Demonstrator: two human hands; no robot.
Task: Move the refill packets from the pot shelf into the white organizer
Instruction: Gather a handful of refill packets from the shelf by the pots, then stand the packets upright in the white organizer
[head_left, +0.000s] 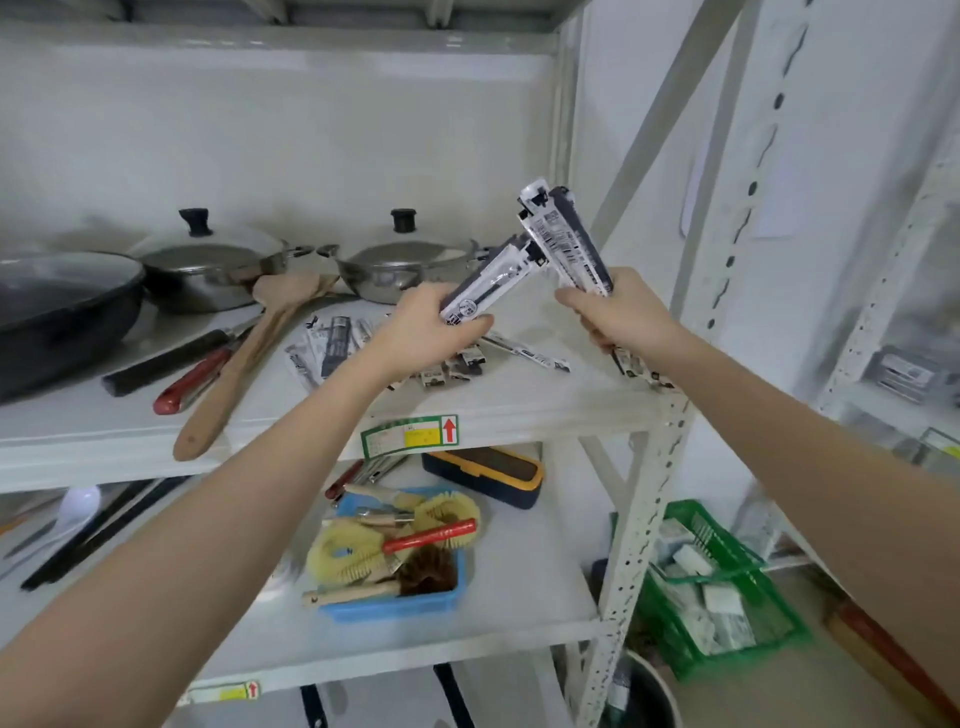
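Two bunches of refill packets are held up just right of the frame's centre, above the pot shelf (519, 400). The left hand (426, 332) has its grip closed around the lower end of one bunch (493, 283), which slants up to the right. The right hand (618, 312) has its grip closed around the other bunch (563, 239), which slants up to the left, so the upper ends of the two bunches meet or cross; whether they touch cannot be told. A few packet ends (639, 369) stick out below the right hand.

More loose packets (332, 343) lie scattered on the shelf under and behind the left hand, and one thin packet (530, 356) lies between the two hands.

To the left on the same shelf lie a wooden spatula (244, 364), a red-handled tool (192, 382) and a black-handled one (166, 364). Behind them stand two lidded steel pots (208, 270) (400, 270), with a dark pan (62, 312) at the left edge.

On the shelf below, lower centre, a blue tray (395, 608) holds brushes, and a dark box with a yellow rim (485, 475) sits behind it. A green basket (722, 587) stands at lower right.
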